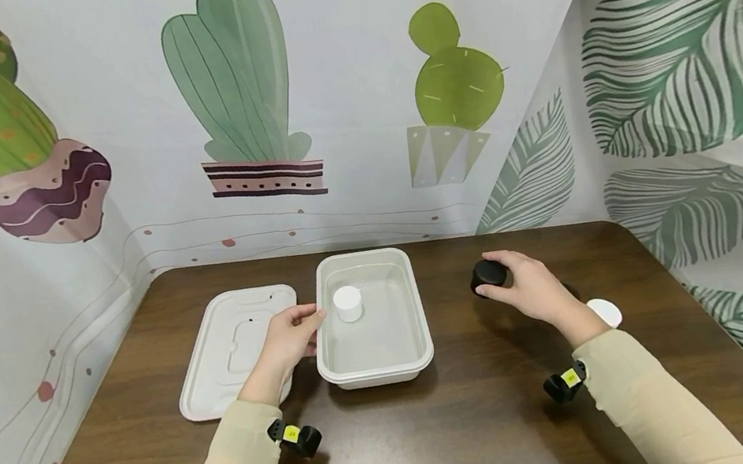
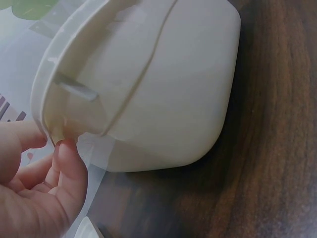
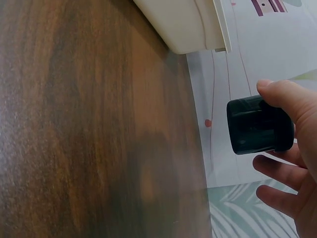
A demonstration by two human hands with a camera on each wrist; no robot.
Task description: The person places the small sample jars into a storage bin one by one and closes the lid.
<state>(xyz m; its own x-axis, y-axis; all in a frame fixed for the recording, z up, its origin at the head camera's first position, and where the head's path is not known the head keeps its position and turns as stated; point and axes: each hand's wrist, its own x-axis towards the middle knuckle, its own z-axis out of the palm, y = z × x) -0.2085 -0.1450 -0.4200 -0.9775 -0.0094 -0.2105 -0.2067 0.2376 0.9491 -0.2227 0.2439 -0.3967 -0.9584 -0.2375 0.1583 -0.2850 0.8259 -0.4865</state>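
Note:
A pale rectangular plastic container (image 1: 388,348) stands uncovered on the table, with a small white jar (image 1: 348,304) inside near its left wall. Its left rim is pinched between the thumb and fingers of my left hand (image 1: 291,337); the left wrist view shows the fingertips under the lip of the container (image 2: 173,99). To the right of the container, my right hand (image 1: 527,288) holds a small black jar (image 1: 488,275) by its sides. In the right wrist view the black jar (image 3: 257,124) is tipped sideways between thumb and fingers, held above the table.
Left of the container, partly behind my left hand, lies its pale flat lid (image 1: 236,334). A white round object (image 1: 604,313) sits beside my right wrist, partly hidden, with a dark object (image 1: 570,289) behind the wrist. The brown table (image 1: 443,436) ends at a printed cloth backdrop (image 1: 361,106).

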